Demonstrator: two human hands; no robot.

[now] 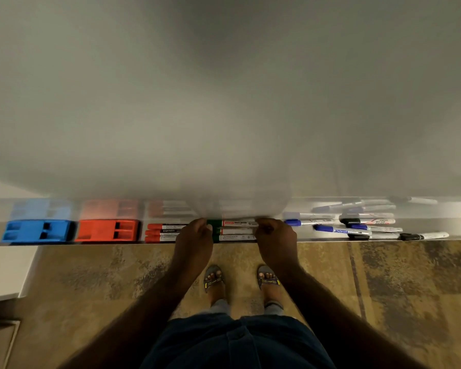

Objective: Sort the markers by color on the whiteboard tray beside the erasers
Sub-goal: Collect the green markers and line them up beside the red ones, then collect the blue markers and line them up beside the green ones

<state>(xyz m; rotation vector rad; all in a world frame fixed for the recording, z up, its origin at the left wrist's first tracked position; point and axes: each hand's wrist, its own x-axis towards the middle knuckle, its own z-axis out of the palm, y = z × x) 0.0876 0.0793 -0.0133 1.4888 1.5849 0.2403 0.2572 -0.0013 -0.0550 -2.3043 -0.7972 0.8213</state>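
Three green markers [234, 230] lie side by side on the metal tray [458, 230], caps to the left. My left hand [194, 237] presses against their cap ends and my right hand [276, 235] against their tail ends, fingers curled. Three red markers [163, 231] lie stacked just left of my left hand. A blue eraser [37, 230] and a red eraser [107, 230] sit at the tray's left end. To the right lies a loose heap of blue markers [333, 230] and black markers [423, 236], crossing each other.
The whiteboard [224, 102] rises straight behind the tray and mirrors the items faintly. A white wall panel [3, 270] stands at the left. Below the tray are mottled brown floor [383, 288] and my sandalled feet [240, 280].
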